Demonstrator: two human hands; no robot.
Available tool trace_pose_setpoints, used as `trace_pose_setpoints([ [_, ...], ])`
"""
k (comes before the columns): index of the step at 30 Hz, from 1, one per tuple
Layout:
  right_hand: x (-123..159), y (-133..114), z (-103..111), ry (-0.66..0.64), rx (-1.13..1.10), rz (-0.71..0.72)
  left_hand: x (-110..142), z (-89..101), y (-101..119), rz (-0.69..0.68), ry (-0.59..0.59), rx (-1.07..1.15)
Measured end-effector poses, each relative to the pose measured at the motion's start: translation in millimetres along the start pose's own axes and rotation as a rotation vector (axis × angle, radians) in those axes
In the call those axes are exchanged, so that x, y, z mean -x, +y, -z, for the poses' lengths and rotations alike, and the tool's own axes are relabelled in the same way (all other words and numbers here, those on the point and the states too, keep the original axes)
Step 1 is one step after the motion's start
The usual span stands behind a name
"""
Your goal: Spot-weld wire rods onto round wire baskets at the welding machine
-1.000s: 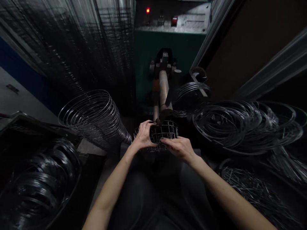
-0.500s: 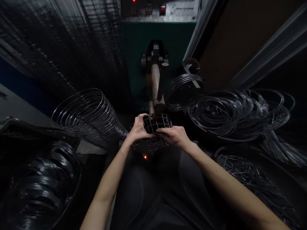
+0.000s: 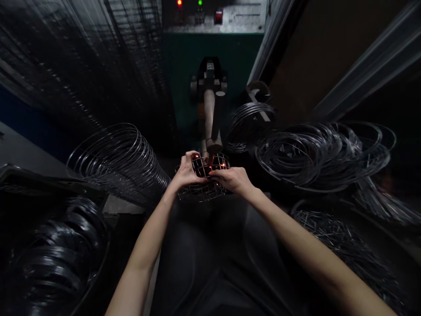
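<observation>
A round wire basket (image 3: 201, 193) is held at the tip of a spot welder (image 3: 210, 116), in the middle of the head view. My left hand (image 3: 187, 172) grips its left side, thumb and fingers curled about the wires. On the right, my right hand (image 3: 235, 177) pinches the near rim with its fingertips. The welder's electrodes meet the wires between my two hands, where small orange sparks glow. The basket's underside is dark and hard to make out.
Stacked wire rings (image 3: 121, 158) stand at left, above a bin of shiny coils (image 3: 62, 254). More wire rings (image 3: 315, 151) lie at right, over a container of short cut wires (image 3: 342, 245). A control panel (image 3: 243, 17) with lit lamps sits at the back.
Orange sparks now glow at several spots on the basket, and a green lamp shows on the panel. The single earlier spark below the basket is gone. Both hands keep their hold.
</observation>
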State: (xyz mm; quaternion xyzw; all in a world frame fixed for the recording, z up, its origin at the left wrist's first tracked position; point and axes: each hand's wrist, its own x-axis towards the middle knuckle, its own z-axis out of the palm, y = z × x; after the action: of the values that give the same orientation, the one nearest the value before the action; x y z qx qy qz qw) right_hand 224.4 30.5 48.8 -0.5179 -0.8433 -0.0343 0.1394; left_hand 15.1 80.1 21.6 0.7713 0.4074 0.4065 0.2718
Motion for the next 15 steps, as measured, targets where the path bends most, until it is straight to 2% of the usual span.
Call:
trace_pose_setpoints([
  [7,10,8,-1,0.245,-0.315,-0.031,-4,0.6,-1,0.015,0.007,-0.004],
  [15,-12,15,-3,0.244,-0.387,-0.198,-18,5.6,-10,0.044,0.017,-0.016],
])
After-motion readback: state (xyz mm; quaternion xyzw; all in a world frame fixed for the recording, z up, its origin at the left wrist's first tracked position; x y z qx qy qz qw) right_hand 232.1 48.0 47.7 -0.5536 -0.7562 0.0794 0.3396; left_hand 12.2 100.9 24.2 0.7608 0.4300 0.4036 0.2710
